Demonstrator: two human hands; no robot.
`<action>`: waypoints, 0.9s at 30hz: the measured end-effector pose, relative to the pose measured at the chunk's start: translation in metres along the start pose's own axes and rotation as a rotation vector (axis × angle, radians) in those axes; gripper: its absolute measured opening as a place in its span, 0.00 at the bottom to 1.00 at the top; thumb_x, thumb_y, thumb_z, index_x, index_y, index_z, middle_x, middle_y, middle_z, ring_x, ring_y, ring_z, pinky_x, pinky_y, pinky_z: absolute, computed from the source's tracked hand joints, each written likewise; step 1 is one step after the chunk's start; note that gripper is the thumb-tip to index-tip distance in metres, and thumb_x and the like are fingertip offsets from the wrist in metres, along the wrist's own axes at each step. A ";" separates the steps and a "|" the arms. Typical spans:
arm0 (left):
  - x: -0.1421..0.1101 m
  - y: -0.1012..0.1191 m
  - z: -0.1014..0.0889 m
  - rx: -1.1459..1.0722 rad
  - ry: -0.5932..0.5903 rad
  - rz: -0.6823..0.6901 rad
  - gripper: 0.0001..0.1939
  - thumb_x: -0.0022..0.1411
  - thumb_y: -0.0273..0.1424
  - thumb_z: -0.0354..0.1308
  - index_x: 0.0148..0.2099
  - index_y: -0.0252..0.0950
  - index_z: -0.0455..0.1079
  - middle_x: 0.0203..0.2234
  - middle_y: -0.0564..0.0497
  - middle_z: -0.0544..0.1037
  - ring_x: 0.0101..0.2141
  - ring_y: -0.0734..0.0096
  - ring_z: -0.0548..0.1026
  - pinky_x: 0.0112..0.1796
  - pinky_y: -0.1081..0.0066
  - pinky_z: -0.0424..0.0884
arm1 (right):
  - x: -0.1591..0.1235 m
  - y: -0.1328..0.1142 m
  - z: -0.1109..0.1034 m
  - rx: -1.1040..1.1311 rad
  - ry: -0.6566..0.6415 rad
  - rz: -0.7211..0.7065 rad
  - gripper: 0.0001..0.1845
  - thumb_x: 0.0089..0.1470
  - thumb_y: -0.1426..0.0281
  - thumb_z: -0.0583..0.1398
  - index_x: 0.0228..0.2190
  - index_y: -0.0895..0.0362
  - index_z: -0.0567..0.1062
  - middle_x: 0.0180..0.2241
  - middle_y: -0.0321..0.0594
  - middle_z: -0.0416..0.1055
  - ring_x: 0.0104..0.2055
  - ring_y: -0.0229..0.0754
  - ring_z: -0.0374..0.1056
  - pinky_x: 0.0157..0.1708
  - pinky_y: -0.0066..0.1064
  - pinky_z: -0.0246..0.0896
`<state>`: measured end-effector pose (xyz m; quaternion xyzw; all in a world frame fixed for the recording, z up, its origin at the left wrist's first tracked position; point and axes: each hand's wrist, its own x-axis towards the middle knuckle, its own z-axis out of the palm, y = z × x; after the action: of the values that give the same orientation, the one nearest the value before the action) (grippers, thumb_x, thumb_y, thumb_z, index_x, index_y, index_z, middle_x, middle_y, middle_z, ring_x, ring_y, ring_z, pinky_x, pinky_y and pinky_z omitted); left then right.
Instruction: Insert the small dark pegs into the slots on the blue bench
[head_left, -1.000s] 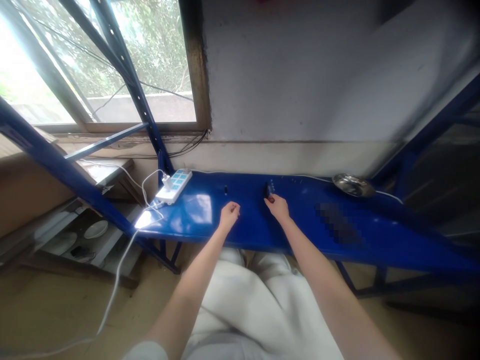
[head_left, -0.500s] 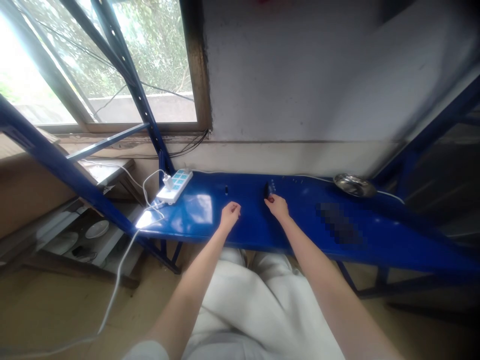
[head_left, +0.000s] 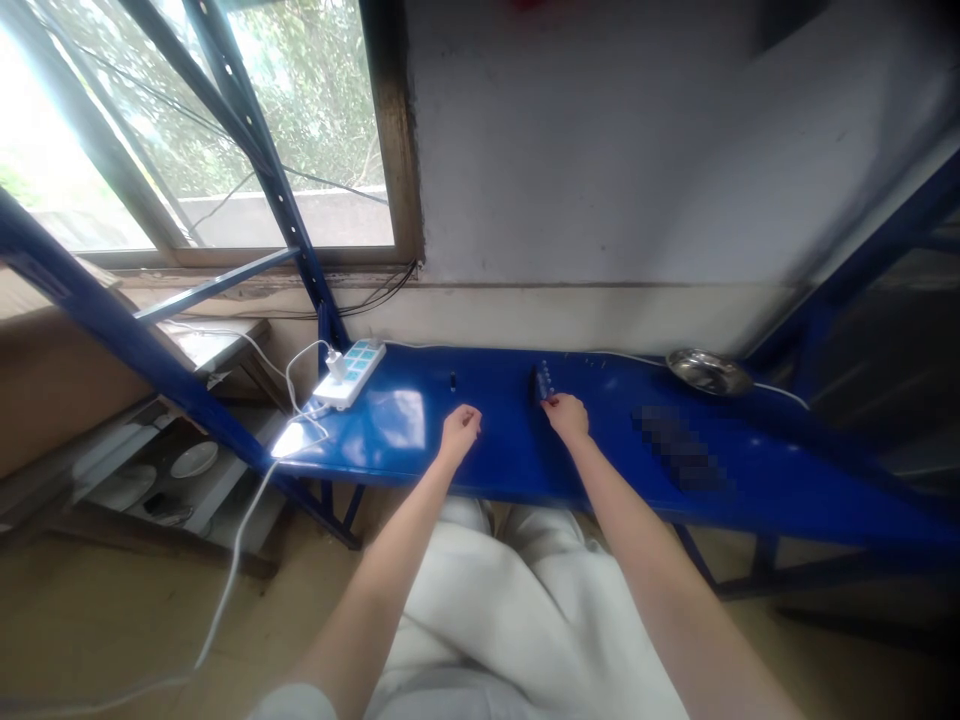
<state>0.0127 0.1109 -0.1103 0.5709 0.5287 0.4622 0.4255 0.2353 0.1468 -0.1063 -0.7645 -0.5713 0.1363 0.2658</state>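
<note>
My left hand [head_left: 460, 432] hovers over the front part of the blue table [head_left: 495, 445], its fingers curled together. Whatever lies between those fingertips, if anything, is too small to make out. Beyond it a small dark stick-like piece [head_left: 453, 382] lies on the table. My right hand [head_left: 568, 415] is closed, its thumb and fingertips pinched at the near end of a small dark object with a row of clear, rounded bumps [head_left: 545, 376]. Whether the fingers grip that object or something tiny beside it cannot be made out.
A white power strip [head_left: 350, 374] with a plug and white cable sits at the table's left end. Several tiny bits [head_left: 595, 363] lie near the back edge. A shiny metal dish [head_left: 708, 371] and a blurred-out dark item [head_left: 679, 445] are on the right.
My right hand has shifted slightly to the right, uncovering more of the bumpy dark object, which stays about where it was. My left hand has hardly moved.
</note>
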 end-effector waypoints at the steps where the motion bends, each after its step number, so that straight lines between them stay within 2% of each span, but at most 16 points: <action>1: -0.001 0.001 0.000 0.003 -0.002 0.008 0.07 0.55 0.33 0.50 0.30 0.35 0.65 0.18 0.55 0.68 0.19 0.79 0.65 0.23 0.78 0.61 | 0.000 -0.001 0.000 -0.006 -0.001 0.007 0.13 0.50 0.64 0.56 0.31 0.60 0.76 0.29 0.47 0.74 0.31 0.45 0.70 0.28 0.31 0.60; 4: -0.003 0.002 0.001 -0.003 0.074 0.080 0.08 0.56 0.34 0.50 0.32 0.35 0.65 0.21 0.55 0.68 0.21 0.79 0.66 0.25 0.77 0.63 | 0.000 -0.002 0.000 -0.016 -0.005 0.013 0.14 0.51 0.64 0.56 0.31 0.59 0.76 0.29 0.48 0.74 0.30 0.45 0.71 0.27 0.31 0.60; 7: -0.001 0.000 -0.001 -0.090 0.291 0.112 0.09 0.58 0.34 0.48 0.40 0.36 0.62 0.25 0.54 0.69 0.23 0.79 0.67 0.27 0.77 0.64 | 0.000 -0.002 0.001 -0.022 -0.011 0.005 0.14 0.51 0.63 0.55 0.31 0.59 0.76 0.28 0.48 0.74 0.29 0.44 0.70 0.26 0.30 0.59; 10: 0.011 0.002 -0.011 -0.151 0.475 0.052 0.12 0.59 0.31 0.43 0.46 0.37 0.58 0.28 0.53 0.68 0.22 0.79 0.66 0.26 0.76 0.65 | 0.002 0.001 0.002 -0.035 -0.005 -0.015 0.14 0.51 0.64 0.55 0.31 0.60 0.77 0.28 0.47 0.74 0.27 0.42 0.69 0.24 0.29 0.59; 13: 0.029 0.014 -0.027 -0.006 0.510 0.062 0.15 0.59 0.28 0.43 0.49 0.37 0.58 0.31 0.50 0.70 0.27 0.74 0.70 0.32 0.73 0.67 | 0.007 0.005 0.001 -0.033 -0.009 -0.063 0.12 0.47 0.65 0.59 0.31 0.60 0.77 0.27 0.47 0.74 0.25 0.40 0.69 0.23 0.27 0.59; 15: 0.042 0.024 -0.038 0.202 0.467 0.115 0.16 0.59 0.28 0.44 0.51 0.36 0.59 0.35 0.46 0.71 0.36 0.68 0.71 0.39 0.69 0.66 | 0.010 0.007 -0.004 -0.021 -0.036 -0.073 0.12 0.44 0.65 0.61 0.30 0.61 0.76 0.26 0.46 0.74 0.24 0.40 0.69 0.22 0.27 0.59; 17: 0.053 0.033 -0.047 0.445 0.363 0.199 0.19 0.61 0.28 0.43 0.54 0.35 0.58 0.41 0.41 0.71 0.42 0.62 0.70 0.43 0.66 0.64 | 0.012 0.009 -0.010 -0.008 -0.073 -0.040 0.13 0.42 0.65 0.62 0.30 0.62 0.76 0.25 0.46 0.73 0.23 0.40 0.68 0.21 0.27 0.59; 21: 0.064 0.041 -0.052 0.888 0.097 0.249 0.23 0.63 0.30 0.41 0.60 0.35 0.54 0.44 0.38 0.69 0.42 0.57 0.71 0.42 0.64 0.64 | 0.005 0.006 -0.028 0.036 -0.137 0.022 0.11 0.45 0.65 0.59 0.29 0.61 0.76 0.26 0.45 0.74 0.21 0.39 0.68 0.22 0.28 0.60; 24: 0.067 0.038 -0.050 1.065 -0.029 0.254 0.25 0.63 0.29 0.41 0.62 0.38 0.52 0.43 0.39 0.69 0.42 0.58 0.71 0.41 0.66 0.64 | -0.007 -0.005 -0.042 0.107 -0.082 -0.020 0.11 0.48 0.66 0.56 0.27 0.59 0.76 0.27 0.45 0.75 0.22 0.39 0.68 0.22 0.28 0.60; 27: 0.070 0.031 -0.046 1.102 -0.071 0.265 0.24 0.64 0.29 0.39 0.62 0.39 0.52 0.43 0.40 0.69 0.42 0.59 0.71 0.40 0.67 0.64 | -0.020 -0.021 -0.056 0.160 -0.038 -0.070 0.13 0.49 0.64 0.55 0.28 0.57 0.76 0.29 0.44 0.75 0.25 0.40 0.69 0.24 0.29 0.60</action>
<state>-0.0244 0.1777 -0.0655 0.7852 0.6011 0.1478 0.0206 0.2407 0.1182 -0.0508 -0.7177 -0.5898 0.1867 0.3198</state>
